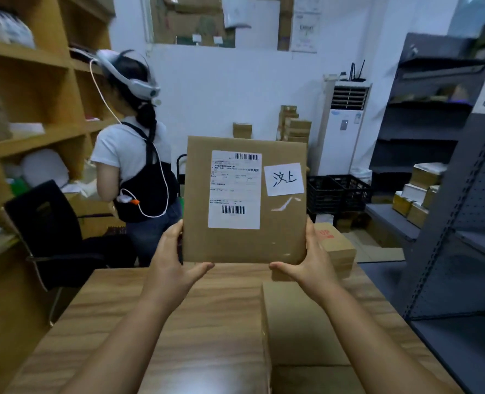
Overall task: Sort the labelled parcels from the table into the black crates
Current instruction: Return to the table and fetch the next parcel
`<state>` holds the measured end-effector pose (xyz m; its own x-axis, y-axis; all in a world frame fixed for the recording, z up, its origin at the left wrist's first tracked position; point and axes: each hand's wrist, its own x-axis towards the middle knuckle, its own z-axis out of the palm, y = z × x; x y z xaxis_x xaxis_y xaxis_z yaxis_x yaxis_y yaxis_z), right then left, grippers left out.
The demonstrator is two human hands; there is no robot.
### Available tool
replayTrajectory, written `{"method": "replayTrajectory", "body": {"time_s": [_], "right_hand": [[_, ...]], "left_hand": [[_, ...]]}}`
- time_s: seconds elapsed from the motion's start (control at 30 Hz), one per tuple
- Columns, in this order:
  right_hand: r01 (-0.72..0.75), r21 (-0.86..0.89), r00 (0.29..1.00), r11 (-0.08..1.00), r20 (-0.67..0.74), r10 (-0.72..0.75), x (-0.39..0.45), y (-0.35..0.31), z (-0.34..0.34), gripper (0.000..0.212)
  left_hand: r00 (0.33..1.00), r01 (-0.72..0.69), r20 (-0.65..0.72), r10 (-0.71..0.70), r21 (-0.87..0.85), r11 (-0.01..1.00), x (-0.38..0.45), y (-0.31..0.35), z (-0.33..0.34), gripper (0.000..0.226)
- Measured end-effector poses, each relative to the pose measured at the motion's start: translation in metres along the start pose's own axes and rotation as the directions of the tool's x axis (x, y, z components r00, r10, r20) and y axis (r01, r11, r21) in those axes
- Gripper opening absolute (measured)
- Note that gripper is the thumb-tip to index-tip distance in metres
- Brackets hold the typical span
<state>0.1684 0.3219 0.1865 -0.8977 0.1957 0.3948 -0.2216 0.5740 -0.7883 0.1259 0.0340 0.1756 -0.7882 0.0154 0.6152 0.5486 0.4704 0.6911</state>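
We hold one parcel [245, 200] upright above the desk [207, 322], its labelled face turned to us. Our left hand [173, 263] grips the lower left corner, thumb under the bottom edge; our right hand [306, 263] grips the lower right corner the same way, the fingers of both out of sight behind the card. So each grip is curled round the parcel, none spread.

The step, as we judge it, is reading the mark before choosing a crate. A printed label [234, 189] and a handwritten slip [284, 179] both show plainly, so we should hold the face square and steady, and keep our thumbs low, off the paper.

The crates [339, 193] stand on the floor beyond the desk, to the right, well apart from us. Another box [301, 325] lies on the desk under our right arm; we should lift clear of it when we carry. A second person [133, 155] stands at left by the shelves [36, 109], so the route to the right looks freer.
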Motion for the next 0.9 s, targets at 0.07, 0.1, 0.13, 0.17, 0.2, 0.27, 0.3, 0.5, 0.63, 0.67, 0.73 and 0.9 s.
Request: {"method": "replayTrajectory", "body": {"time_s": [0.07, 0.1, 0.13, 0.17, 0.2, 0.27, 0.3, 0.5, 0.63, 0.67, 0.73, 0.9], "right_hand": [[-0.005, 0.007, 1.0, 1.0, 0.0, 0.005, -0.004, -0.006, 0.009, 0.133], [-0.003, 0.006, 1.0, 1.0, 0.0, 0.003, -0.007, -0.009, 0.014, 0.132], [0.003, 0.0, 1.0, 1.0, -0.004, -0.003, -0.009, -0.011, 0.017, 0.132], [0.006, -0.011, 1.0, 1.0, -0.009, -0.007, -0.011, -0.013, 0.02, 0.133], [0.006, -0.021, 1.0, 1.0, -0.012, -0.006, -0.012, -0.015, 0.023, 0.133], [-0.001, -0.034, 1.0, 0.999, -0.015, 0.001, -0.015, -0.019, 0.027, 0.134], [-0.001, -0.038, 1.0, 0.999, -0.019, 0.0, -0.016, -0.02, 0.029, 0.134], [-0.01, -0.072, 1.0, 0.997, -0.028, 0.008, -0.019, -0.025, 0.03, 0.133], [-0.026, -0.079, 0.999, 0.997, -0.024, 0.025, -0.02, -0.026, 0.026, 0.133], [-0.026, -0.077, 0.999, 0.997, -0.028, 0.024, -0.02, -0.026, 0.025, 0.132], [-0.026, -0.078, 0.999, 0.997, -0.032, 0.024, -0.02, -0.024, 0.023, 0.132], [0.015, -0.053, 1.0, 0.998, 0.008, -0.014, -0.007, -0.014, 0.021, 0.135]], "left_hand": [[1.0, -0.019, -0.002, 0.019, 0.002, 1.0, -0.001, -0.006, -0.009, 0.102], [1.0, -0.031, -0.005, 0.031, 0.002, 1.0, -0.003, -0.009, -0.012, 0.101], [0.999, -0.038, -0.01, 0.038, -0.004, 0.999, -0.004, -0.012, -0.015, 0.101], [0.999, -0.041, -0.014, 0.041, -0.018, 0.999, -0.006, -0.016, -0.017, 0.101], [0.999, -0.045, -0.017, 0.044, -0.029, 0.999, -0.007, -0.018, -0.019, 0.101], [0.998, -0.054, -0.019, 0.054, -0.034, 0.998, -0.008, -0.022, -0.023, 0.101], [0.998, -0.057, -0.016, 0.057, -0.036, 0.998, -0.008, -0.023, -0.025, 0.102], [0.998, -0.062, -0.005, 0.062, -0.052, 0.997, -0.009, -0.024, -0.028, 0.101], [0.998, -0.062, 0.0, 0.062, -0.046, 0.997, -0.008, -0.022, -0.026, 0.1], [0.998, -0.061, 0.002, 0.061, -0.045, 0.997, -0.008, -0.022, -0.026, 0.1], [0.998, -0.057, 0.003, 0.057, -0.033, 0.998, -0.008, -0.02, -0.023, 0.099], [0.999, -0.023, -0.025, 0.023, 0.032, 0.999, -0.01, -0.015, -0.021, 0.101]]}}
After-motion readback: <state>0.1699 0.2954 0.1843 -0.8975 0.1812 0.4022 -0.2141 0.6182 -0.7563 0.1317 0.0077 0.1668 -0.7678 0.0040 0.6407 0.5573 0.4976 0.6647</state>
